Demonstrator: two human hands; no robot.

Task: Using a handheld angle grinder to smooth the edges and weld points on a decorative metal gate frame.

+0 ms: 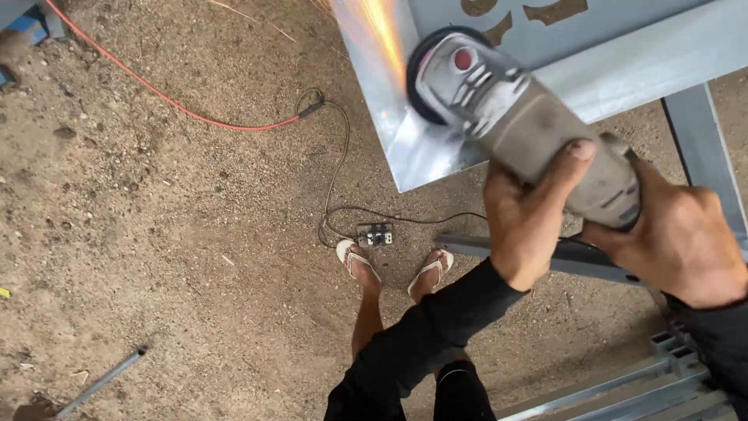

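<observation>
Head view, looking down over sandy ground.

Grinder (518, 117): grey angle grinder, both hands on its body. Disc end lies against the near corner of the sheet (417, 152), throwing orange sparks up and away from the person.

Left hand (530, 214): grip closed round the underside of the grinder body, thumb laid across the top.

Right hand (678, 238): grip closed on the rear of the body, behind the left hand.

Sheet: bright metal panel with cut-out shapes, resting on a grey steel frame (705, 148); corner juts out over the ground.

Feet (393, 269): in pale sandals, directly below the work, near a small socket block (375, 234) and its thin dark cord.

Orange cable (171, 101): runs across the sand, well apart from the disc.

Rod (101, 382): lies lower left. Steel sections (623, 390): stacked lower right.

Handling judgement: hold both hands firm, keep the disc at a shallow angle to the edge, press lightly, direct sparks away from legs and cords, and stand clear of the overhanging corner; open sandals leave toes exposed.
</observation>
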